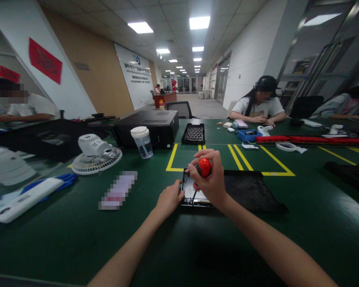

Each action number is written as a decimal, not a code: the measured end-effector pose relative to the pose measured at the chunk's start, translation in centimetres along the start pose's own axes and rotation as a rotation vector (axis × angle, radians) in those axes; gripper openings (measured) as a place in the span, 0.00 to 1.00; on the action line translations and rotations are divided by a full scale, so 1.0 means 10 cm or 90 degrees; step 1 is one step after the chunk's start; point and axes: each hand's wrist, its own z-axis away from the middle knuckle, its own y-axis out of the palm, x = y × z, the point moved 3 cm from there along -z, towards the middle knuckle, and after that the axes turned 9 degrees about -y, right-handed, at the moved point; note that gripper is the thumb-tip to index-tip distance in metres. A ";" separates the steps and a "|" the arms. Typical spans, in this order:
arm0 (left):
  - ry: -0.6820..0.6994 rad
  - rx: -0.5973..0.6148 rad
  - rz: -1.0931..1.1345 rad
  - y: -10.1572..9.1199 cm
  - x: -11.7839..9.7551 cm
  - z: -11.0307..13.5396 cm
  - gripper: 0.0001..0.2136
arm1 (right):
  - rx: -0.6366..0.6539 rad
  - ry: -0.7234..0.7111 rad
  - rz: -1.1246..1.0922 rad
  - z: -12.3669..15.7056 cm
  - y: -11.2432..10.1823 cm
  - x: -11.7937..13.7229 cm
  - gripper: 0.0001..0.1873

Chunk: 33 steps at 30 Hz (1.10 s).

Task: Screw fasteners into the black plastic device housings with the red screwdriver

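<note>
Your right hand (211, 181), at frame centre, is closed around a screwdriver (204, 167) with a red handle, held upright, tip down on a flat device (191, 191). Your left hand (169, 198), fingers curled, presses the device's left edge. The device lies on a black mat (251, 191) on the green table (77, 231). Farther back, centre left, stand a cup (142, 141) and a white fan (95, 153).

- 1 head-worn camera looks forward and down across the green table (77, 239), close above the person's forearms.
- Its wide view also reaches the far corridor (197, 99).
</note>
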 end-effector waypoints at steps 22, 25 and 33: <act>0.005 -0.004 -0.013 0.02 -0.01 0.00 0.16 | 0.154 0.149 -0.397 -0.07 0.08 -0.07 0.09; -0.001 -0.003 -0.016 0.02 0.00 -0.01 0.16 | 0.141 0.165 -0.386 -0.05 0.08 -0.10 0.11; 0.027 -0.020 -0.006 0.04 0.00 -0.02 0.16 | 0.177 0.178 -0.427 -0.02 0.08 -0.10 0.13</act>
